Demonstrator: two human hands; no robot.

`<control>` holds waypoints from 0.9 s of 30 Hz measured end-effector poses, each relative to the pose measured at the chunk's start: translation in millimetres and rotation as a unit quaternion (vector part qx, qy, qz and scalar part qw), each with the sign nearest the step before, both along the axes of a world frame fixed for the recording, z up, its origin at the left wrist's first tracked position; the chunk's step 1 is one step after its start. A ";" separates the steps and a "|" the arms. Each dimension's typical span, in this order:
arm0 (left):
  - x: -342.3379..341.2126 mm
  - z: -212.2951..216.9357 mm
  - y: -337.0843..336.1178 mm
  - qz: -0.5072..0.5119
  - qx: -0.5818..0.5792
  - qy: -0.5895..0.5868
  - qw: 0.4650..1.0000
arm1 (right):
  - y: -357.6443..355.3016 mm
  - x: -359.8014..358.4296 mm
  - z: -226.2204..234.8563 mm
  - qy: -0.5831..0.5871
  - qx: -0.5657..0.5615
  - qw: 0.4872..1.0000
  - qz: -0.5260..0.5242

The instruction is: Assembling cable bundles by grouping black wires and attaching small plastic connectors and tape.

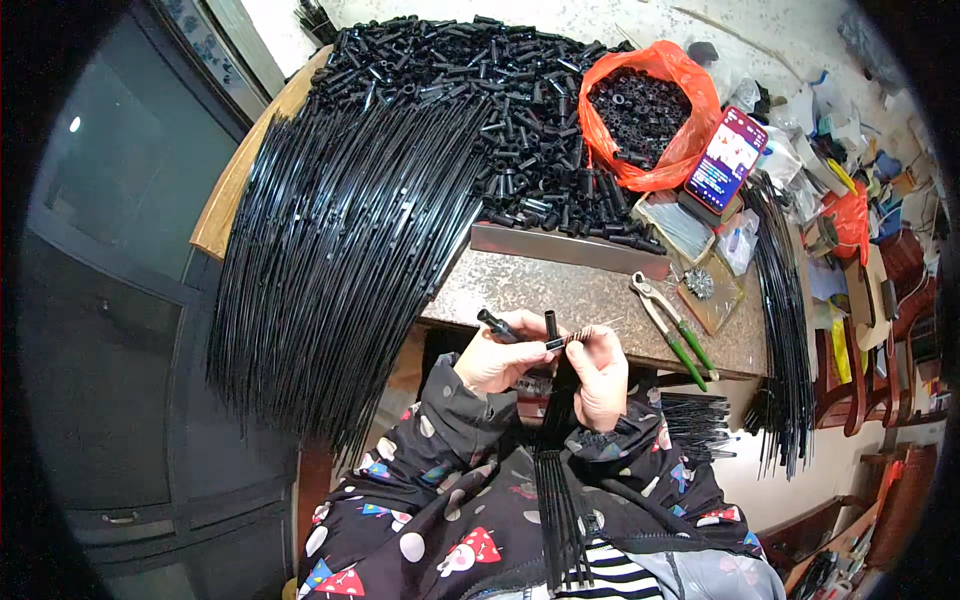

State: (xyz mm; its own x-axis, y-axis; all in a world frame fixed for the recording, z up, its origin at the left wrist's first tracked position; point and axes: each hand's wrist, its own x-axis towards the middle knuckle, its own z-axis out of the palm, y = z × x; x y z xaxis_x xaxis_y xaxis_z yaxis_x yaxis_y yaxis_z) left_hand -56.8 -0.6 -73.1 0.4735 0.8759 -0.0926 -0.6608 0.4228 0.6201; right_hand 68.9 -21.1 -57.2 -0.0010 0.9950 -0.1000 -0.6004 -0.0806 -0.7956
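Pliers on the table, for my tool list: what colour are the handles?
Green handles, best seen in the head view.

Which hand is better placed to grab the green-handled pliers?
Right, probably: the right hand is closer to the pliers, though it pinches a thin ribbed piece; the left hand is farther and holds black tubes.

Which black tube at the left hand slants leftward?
The outer black tube, farther from the right hand; the inner black tube, between both hands, points nearly straight ahead.
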 end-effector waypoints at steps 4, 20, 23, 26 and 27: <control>0.6 0.2 -0.1 0.017 -0.007 -0.005 1.000 | -0.8 -1.2 0.1 0.004 0.001 1.000 0.011; -0.9 6.1 3.4 0.057 0.035 0.064 0.996 | 1.1 -3.5 -0.5 0.008 0.019 1.000 0.014; 1.8 15.6 0.5 0.082 0.089 0.165 0.979 | 0.7 -2.6 2.5 -0.008 0.034 0.999 -0.004; 3.7 20.5 -4.4 0.165 0.285 0.304 0.894 | -0.2 -5.8 0.4 0.002 0.017 1.000 -0.009; 6.4 18.0 -6.0 0.210 0.299 0.335 0.868 | -0.3 -7.8 -0.7 -0.003 0.027 1.000 -0.015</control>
State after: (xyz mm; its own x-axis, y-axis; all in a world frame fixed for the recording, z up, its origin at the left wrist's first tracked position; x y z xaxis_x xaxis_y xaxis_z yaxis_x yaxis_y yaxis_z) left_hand -50.4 -6.7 -55.1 0.1154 0.9445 0.3074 -0.0839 -0.2991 0.9505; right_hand 61.1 -21.4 -57.9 0.0284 0.9985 -0.0462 -0.5972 -0.0201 -0.8018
